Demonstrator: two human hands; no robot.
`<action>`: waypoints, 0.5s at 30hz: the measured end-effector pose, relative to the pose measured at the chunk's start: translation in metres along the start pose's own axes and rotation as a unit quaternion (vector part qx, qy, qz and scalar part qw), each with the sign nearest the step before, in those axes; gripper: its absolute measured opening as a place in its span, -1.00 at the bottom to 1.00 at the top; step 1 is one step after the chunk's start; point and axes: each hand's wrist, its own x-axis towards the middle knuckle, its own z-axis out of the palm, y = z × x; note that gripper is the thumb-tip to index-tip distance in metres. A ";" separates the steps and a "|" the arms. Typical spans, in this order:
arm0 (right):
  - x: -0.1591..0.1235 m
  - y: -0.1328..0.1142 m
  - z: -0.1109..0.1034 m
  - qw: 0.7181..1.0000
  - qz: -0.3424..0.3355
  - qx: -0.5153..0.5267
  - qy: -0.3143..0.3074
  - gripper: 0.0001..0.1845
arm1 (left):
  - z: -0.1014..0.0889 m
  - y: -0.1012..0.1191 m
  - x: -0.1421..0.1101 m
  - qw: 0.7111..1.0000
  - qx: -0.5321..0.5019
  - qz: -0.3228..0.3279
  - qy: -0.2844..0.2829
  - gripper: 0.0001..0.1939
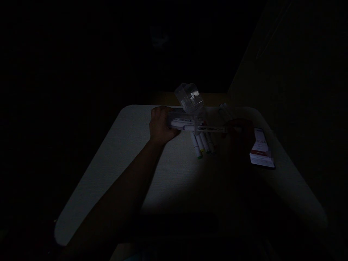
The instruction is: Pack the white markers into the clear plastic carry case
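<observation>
The scene is very dark. My left hand [161, 125] is closed around the left end of a clear plastic marker case [185, 123] lying on its side on a white table [114, 159]. The case's open clear lid [189, 95] sticks up behind it. My right hand [239, 132], deep in shadow, pinches the end of a white marker [212, 128] whose other end is at the mouth of the case. Several white markers [202, 144] with coloured tips lie on the table just below the case.
A phone [261, 149] with a lit screen lies on the table to the right of my right hand. Another pale marker [224, 108] rests near the table's far edge. Everything around the table is black.
</observation>
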 end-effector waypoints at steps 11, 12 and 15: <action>-0.010 0.010 0.011 0.986 -0.040 0.005 -0.160 -0.80 | 0.003 -0.003 0.000 1.000 0.003 0.015 0.021 -0.33; -0.010 0.009 0.011 0.985 -0.040 0.006 -0.168 -0.79 | 0.003 -0.003 0.000 1.000 0.003 0.014 0.020 -0.33; -0.010 0.005 0.012 0.981 -0.056 -0.003 -0.184 -0.78 | 0.003 -0.002 0.000 1.000 0.004 0.011 0.021 -0.34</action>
